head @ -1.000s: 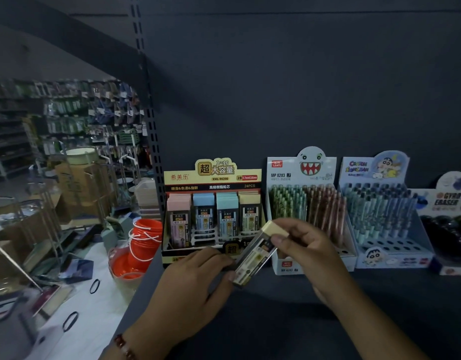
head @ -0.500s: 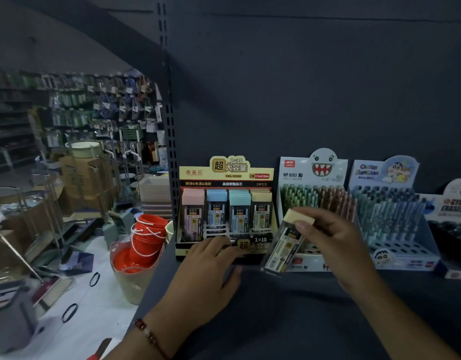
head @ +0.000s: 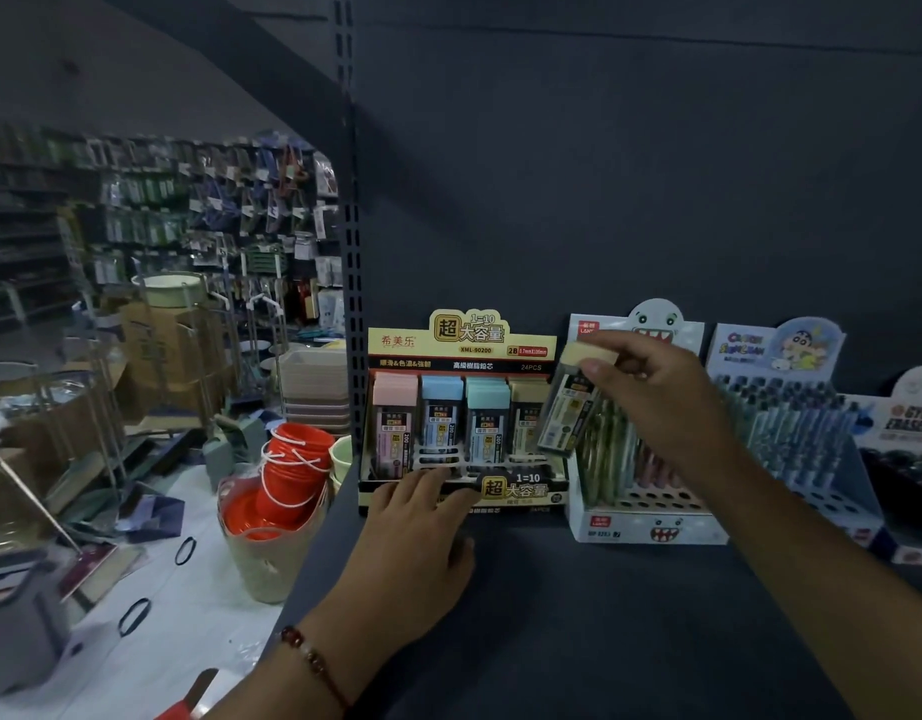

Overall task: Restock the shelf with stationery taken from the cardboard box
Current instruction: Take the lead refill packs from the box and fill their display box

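A yellow display box (head: 464,350) of pencil-lead cases stands on the dark shelf (head: 578,615). Pink, blue, teal and yellow-capped cases fill its front row. My right hand (head: 656,402) pinches a yellow-capped lead case (head: 570,407) by its cap, held tilted just above the box's right end. My left hand (head: 417,532) rests with straight fingers on the box's front lip. No cardboard stock box is identifiable near my hands.
Right of the lead box stand a monster-face pen display (head: 641,511), a cartoon pen display (head: 791,407) and an eraser display (head: 911,459). Left of the shelf upright (head: 351,252), a basket with red cups (head: 277,491) sits on a cluttered floor with cardboard boxes (head: 157,345).
My right hand has lifted the lead case up and toward the right end of the display box. My left hand has let go of the case and come to rest on the box's front.
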Demonstrator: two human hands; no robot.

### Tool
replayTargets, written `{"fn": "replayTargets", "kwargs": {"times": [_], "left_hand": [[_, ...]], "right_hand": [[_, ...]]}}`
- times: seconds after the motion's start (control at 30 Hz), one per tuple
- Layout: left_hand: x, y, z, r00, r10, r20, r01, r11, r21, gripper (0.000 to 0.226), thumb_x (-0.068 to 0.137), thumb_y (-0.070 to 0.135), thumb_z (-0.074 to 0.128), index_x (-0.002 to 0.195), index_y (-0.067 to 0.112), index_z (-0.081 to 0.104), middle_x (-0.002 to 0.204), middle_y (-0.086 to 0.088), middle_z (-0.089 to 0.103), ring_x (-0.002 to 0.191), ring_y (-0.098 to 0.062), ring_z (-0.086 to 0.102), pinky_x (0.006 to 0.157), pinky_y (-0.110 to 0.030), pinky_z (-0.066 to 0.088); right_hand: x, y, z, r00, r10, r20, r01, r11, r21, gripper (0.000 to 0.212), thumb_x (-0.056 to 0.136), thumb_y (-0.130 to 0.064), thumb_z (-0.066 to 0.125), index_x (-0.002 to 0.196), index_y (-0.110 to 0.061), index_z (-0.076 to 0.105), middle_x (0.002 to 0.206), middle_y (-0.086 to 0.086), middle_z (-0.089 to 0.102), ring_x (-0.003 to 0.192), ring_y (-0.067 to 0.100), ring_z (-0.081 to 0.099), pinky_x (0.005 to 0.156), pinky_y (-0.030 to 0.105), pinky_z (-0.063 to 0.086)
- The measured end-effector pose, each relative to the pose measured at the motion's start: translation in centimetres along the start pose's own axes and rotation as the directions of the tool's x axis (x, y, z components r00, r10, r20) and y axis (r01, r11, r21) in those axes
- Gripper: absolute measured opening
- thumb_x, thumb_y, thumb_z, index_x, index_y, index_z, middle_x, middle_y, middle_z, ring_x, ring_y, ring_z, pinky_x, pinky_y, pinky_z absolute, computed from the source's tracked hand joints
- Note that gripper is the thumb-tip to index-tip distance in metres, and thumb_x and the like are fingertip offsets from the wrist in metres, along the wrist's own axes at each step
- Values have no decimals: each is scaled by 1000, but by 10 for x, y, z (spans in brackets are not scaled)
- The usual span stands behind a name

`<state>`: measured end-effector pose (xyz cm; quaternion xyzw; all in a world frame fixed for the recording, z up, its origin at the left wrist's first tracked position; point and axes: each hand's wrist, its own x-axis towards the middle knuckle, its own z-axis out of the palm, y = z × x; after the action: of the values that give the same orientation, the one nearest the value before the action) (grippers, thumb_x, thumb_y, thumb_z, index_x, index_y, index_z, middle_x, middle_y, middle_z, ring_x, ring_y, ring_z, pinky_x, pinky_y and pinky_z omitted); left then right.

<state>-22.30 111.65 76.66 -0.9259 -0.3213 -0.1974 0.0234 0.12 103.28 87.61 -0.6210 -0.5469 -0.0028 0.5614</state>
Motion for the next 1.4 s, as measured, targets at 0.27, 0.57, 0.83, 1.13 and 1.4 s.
{"fn": "replayTargets", "kwargs": {"times": [0.27, 0.57, 0.83, 1.13, 1.4], "left_hand": [[0, -3, 4, 1000, -14, -11, 13, 1000, -20, 50, 90, 41, 38, 138, 32, 46, 142, 5, 45, 136, -21, 37, 110, -44, 26], [1, -3, 7, 999, -31, -34, 31, 999, 8, 48, 85, 44, 34, 128, 34, 53, 127, 8, 53, 122, -20, 49, 103, -47, 38], [1, -1, 2, 999, -44, -9, 44, 998, 33, 47, 84, 44, 38, 126, 33, 57, 127, 5, 56, 121, -22, 52, 100, -49, 40], [0, -1, 0, 1000, -9, 20, 9, 1000, 8, 47, 92, 42, 38, 138, 32, 46, 144, 4, 41, 136, -22, 35, 112, -47, 22], [-2, -1, -3, 1000, -7, 22, 6, 1000, 28, 48, 98, 41, 38, 146, 34, 32, 150, 7, 27, 141, -18, 19, 115, -42, 13]], "right_hand": [[18, 17, 26, 986, -89, 141, 120, 967, -224, 26, 92, -21, 66, 116, -29, 69, 104, -11, 67, 91, 2, 62, 84, 21, 51], [19, 17, 34, 956, -113, 271, 214, 902, -376, 26, 91, -25, 66, 116, -30, 69, 102, -15, 67, 90, 2, 59, 78, 22, 45], [31, 18, 38, 921, -60, 384, 277, 794, -541, 26, 93, -28, 62, 119, -27, 67, 108, -9, 66, 90, 6, 57, 77, 28, 44], [34, 32, 40, 902, -120, 415, 407, 558, -723, 27, 94, -31, 59, 118, -24, 68, 103, -5, 61, 95, 13, 53, 79, 31, 44], [27, 28, 42, 898, -110, 426, 426, 461, -779, 33, 94, -33, 52, 124, -25, 62, 109, -5, 67, 99, 15, 58, 93, 35, 45]]}}
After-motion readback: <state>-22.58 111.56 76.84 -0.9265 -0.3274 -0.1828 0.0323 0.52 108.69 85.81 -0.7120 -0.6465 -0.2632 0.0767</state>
